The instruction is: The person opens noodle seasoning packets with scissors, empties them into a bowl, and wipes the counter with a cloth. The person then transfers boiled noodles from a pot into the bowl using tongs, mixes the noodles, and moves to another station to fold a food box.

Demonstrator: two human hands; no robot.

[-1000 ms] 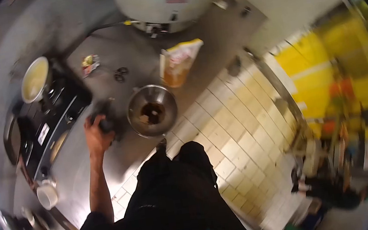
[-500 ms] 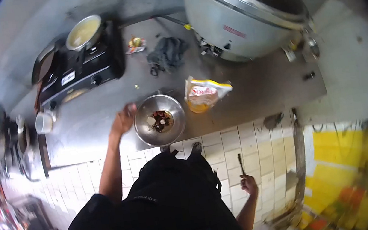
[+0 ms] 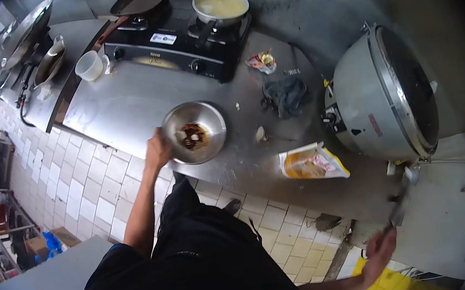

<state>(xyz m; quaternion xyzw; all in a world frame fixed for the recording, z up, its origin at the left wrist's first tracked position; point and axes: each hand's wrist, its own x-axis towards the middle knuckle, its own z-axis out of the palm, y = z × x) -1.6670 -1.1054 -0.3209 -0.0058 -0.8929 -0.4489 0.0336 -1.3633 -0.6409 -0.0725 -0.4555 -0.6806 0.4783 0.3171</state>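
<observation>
In the head view, the right hand (image 3: 380, 250) is blurred, and the utensil (image 3: 400, 208) closed in its fingers smears so much that its far end cannot be made out against the pale surface behind. The left hand (image 3: 157, 150) is at the near-left rim of the metal bowl (image 3: 195, 110); some of its fingers are lost against that rim, so whether they are clamped on it cannot be told. The dark, wet contents (image 3: 194, 137) of the bowl, with paler bits among them, are too small to identify. A dark cloth (image 3: 286, 97) partly covers a loop-handled tool beside it, and the large grey cooker (image 3: 355, 93) shows its lid only at a steep slant. The hands are wide apart: the left forearm reaches up and forward from the body, while the right arm, its upper part hidden by dark clothing, stretches out sideways beyond the front of the counter (image 3: 121, 101). The bowl rests on the counter close to its front edge, with tiled floor (image 3: 103, 185) just past it. A stretch of steel separates the bowl from the black stove (image 3: 179, 52), and another reaches toward the plastic tub (image 3: 89, 66). On the other side, a yellow-and-white packet (image 3: 312, 162) lies near the front edge, well apart from the bowl.
</observation>
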